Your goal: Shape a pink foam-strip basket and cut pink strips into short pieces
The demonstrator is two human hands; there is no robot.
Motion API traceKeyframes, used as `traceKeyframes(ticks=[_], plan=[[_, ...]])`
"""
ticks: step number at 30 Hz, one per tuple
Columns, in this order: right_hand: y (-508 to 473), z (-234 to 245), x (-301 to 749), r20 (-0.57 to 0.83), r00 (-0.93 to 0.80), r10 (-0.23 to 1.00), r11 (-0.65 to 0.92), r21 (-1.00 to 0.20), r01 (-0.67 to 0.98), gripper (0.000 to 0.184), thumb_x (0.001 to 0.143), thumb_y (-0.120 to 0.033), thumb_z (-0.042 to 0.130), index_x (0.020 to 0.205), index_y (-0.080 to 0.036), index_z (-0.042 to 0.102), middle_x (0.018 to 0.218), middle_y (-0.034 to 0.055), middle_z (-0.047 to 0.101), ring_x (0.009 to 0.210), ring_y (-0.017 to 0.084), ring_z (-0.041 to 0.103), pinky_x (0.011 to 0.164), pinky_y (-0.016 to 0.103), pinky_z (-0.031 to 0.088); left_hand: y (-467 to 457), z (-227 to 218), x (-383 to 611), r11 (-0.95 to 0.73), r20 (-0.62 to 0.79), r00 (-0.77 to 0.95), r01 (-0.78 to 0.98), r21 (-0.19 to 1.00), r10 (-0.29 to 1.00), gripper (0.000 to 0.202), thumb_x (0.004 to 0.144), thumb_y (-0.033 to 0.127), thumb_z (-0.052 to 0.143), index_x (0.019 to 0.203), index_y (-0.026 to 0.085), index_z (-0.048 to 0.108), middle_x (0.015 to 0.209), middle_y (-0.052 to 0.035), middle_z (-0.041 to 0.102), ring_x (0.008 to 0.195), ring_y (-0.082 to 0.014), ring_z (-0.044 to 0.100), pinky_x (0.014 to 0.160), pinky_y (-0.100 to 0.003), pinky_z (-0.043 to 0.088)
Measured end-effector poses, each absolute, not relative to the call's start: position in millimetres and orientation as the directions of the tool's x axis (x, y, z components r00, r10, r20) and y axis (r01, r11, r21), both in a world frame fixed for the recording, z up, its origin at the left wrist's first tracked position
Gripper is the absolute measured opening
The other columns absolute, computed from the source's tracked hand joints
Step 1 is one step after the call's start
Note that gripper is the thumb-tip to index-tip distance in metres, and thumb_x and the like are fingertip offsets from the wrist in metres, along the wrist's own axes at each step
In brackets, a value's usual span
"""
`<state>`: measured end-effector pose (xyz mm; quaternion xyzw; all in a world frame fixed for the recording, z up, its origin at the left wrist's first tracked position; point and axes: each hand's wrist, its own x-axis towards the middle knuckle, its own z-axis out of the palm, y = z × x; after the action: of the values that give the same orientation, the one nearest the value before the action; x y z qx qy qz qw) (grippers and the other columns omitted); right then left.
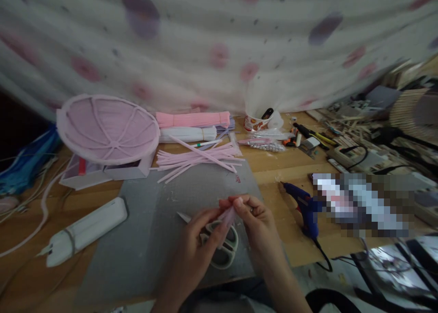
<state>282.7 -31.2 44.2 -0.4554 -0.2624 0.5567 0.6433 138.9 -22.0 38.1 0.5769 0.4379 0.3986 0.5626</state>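
Observation:
Over the grey mat [137, 231], my left hand [200, 242] and my right hand [258, 221] meet fingertip to fingertip. Both pinch a small pale pink piece [228, 216], soft and slightly blurred; its exact kind is not clear. Below them lies a pair of scissors [235, 245] with pale handles, partly covered by my left hand, its blade tip pointing to the upper left. Past my hands, loose pale pink pipe cleaners [201, 156] are spread across the mat's far edge.
Left stand a pink ribbed disc [102, 130] on a white box [82, 178] and a white power strip [87, 233]. Pink [193, 119] and white [188, 134] pipe-cleaner bundles lie behind. Right are a blue glue gun [306, 208], a paper cup [255, 122] and cluttered tools.

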Motion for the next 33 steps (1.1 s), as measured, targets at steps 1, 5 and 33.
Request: traceKeyframes(ticks=[1, 5, 33], plan=[[-31.7, 45.7, 282.3, -0.163, 0.22, 0.962, -0.047, -0.89, -0.454, 0.017, 0.077, -0.041, 0.081, 0.077, -0.025, 0.074, 0.083, 0.0027, 0.079, 0.09, 0.022, 0.073, 0.086, 0.034, 0.054, -18.0, 41.0, 137.2, 0.024, -0.043, 0.318, 0.063, 0.998, 0.947, 0.018, 0.087, 0.036, 0.068, 0.101, 0.03, 0.078, 0.112, -0.0042, 0.075, 0.105, -0.0207, 0.067, 0.09, -0.027, 0.05], [-33.1, 53.6, 281.3, -0.13, 0.152, 0.98, -0.072, -0.938, -0.338, 0.012, 0.077, -0.037, 0.081, 0.074, -0.026, 0.077, 0.101, 0.0039, 0.078, 0.112, 0.024, 0.066, 0.099, 0.037, 0.048, -5.2, 54.9, 132.6, -0.031, -0.027, 0.339, 0.166, 0.986, 0.941, 0.01, 0.083, 0.035, 0.073, 0.085, 0.03, 0.082, 0.09, -0.0016, 0.079, 0.086, -0.0191, 0.069, 0.077, -0.024, 0.05], [-61.7, 24.7, 279.6, 0.142, -0.212, 0.967, 0.233, -0.152, 0.961, 0.031, 0.075, -0.024, 0.074, 0.105, -0.021, 0.068, 0.107, 0.0148, 0.068, 0.091, 0.035, 0.065, 0.073, 0.047, 0.05, 18.3, 24.0, 85.3, 0.092, -0.375, -0.355, -0.611, 0.786, 0.857, 0.029, 0.049, 0.03, 0.096, 0.068, 0.019, 0.076, 0.072, 0.0013, 0.078, 0.064, -0.0103, 0.072, 0.061, -0.016, 0.059]])
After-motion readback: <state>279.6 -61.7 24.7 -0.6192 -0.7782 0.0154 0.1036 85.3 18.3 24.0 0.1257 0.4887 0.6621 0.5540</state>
